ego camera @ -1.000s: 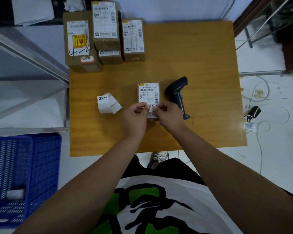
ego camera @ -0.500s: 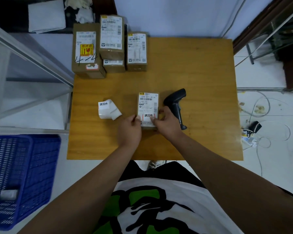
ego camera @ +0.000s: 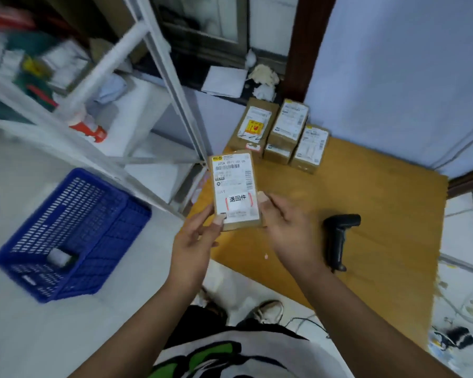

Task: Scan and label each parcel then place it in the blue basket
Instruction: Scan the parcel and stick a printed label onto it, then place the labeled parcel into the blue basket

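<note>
I hold a small brown parcel (ego camera: 235,186) up in the air over the table's left edge; it carries a white shipping label and a white sticker with red marks. My left hand (ego camera: 195,241) grips its lower left corner, thumb on the front. My right hand (ego camera: 281,227) touches its right edge with the fingertips. The blue basket (ego camera: 74,233) stands on the floor to the left, with a small white item inside. A black handheld scanner (ego camera: 337,238) lies on the wooden table (ego camera: 380,214) to the right of my hands.
Several labelled brown parcels (ego camera: 281,135) are stacked at the table's far left corner. A white metal shelf frame (ego camera: 172,85) with cluttered shelves rises between basket and table. Cables and small items lie on the floor at right. My shoes (ego camera: 268,309) show below.
The parcel has been lifted off the table and carried left, with the sticker now on it. My head has turned left, bringing the basket and shelf into fuller view.
</note>
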{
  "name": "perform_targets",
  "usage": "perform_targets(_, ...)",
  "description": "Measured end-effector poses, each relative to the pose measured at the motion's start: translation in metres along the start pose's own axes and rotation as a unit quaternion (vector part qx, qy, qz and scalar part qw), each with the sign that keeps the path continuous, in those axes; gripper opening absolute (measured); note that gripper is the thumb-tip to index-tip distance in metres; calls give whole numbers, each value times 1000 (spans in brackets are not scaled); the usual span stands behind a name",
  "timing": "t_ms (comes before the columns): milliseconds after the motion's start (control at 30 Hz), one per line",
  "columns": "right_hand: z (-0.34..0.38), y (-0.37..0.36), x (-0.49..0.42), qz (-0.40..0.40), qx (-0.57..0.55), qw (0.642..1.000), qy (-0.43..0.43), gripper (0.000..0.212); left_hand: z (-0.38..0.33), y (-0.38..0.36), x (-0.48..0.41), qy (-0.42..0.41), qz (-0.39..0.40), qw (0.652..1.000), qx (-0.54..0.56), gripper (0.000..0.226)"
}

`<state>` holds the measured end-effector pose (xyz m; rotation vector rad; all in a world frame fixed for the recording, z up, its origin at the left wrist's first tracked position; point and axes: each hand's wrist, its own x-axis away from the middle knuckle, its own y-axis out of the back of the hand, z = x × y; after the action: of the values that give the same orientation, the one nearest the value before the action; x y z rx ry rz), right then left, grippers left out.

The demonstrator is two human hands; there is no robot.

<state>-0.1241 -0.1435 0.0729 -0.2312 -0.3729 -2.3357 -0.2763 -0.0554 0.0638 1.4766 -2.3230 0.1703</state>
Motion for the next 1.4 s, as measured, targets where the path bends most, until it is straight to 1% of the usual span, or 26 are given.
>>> perform_targets(100,38,-52,11,67,-9,997,35,19,-16,61,9,-17,-31,999,35,41)
perform_targets(167,58,-88,16,114,6,992,57,19,-20,101,14,-28,-48,997,47,41)
perform_targets(267,84,-150,26,179,46,979,82,23,-18,168,24,-34,-95,992,76,40)
perform_targets(333,101,-198,40,218,72,969,96,32,-13,216,30,-36,-126,987,94,39)
perform_targets(367,106,-223,47,234,85,963,103,33,-10,241,35,-36,-141,984,102,38)
perform_targets(433,112,-274,62,269,101,952,105,21,-3,290,44,-37,-171,978,114,36)
perform_targets(467,112,-299,68,291,106,945,107,18,1,314,49,-37,-185,975,121,36)
perform_targets(533,112,-349,80,327,130,930,106,22,12,360,56,-33,-212,968,127,36)
perform_targets(700,106,-458,108,392,199,893,94,22,44,457,67,-17,-254,958,130,39)
perform_targets(833,100,-530,121,424,229,872,85,20,70,510,62,5,-282,948,144,39)
perform_targets(933,95,-578,122,454,258,850,78,12,87,540,46,21,-307,939,154,34)
perform_targets(1033,92,-625,113,482,273,828,80,20,101,568,22,42,-336,926,165,28)
perform_targets(1133,86,-674,95,508,288,810,58,15,111,595,-7,53,-358,917,171,26)
perform_targets(1233,78,-723,70,522,296,800,13,20,123,619,-43,66,-375,911,160,24)
perform_targets(1400,57,-803,21,542,313,780,-8,18,150,659,-112,116,-385,907,125,25)
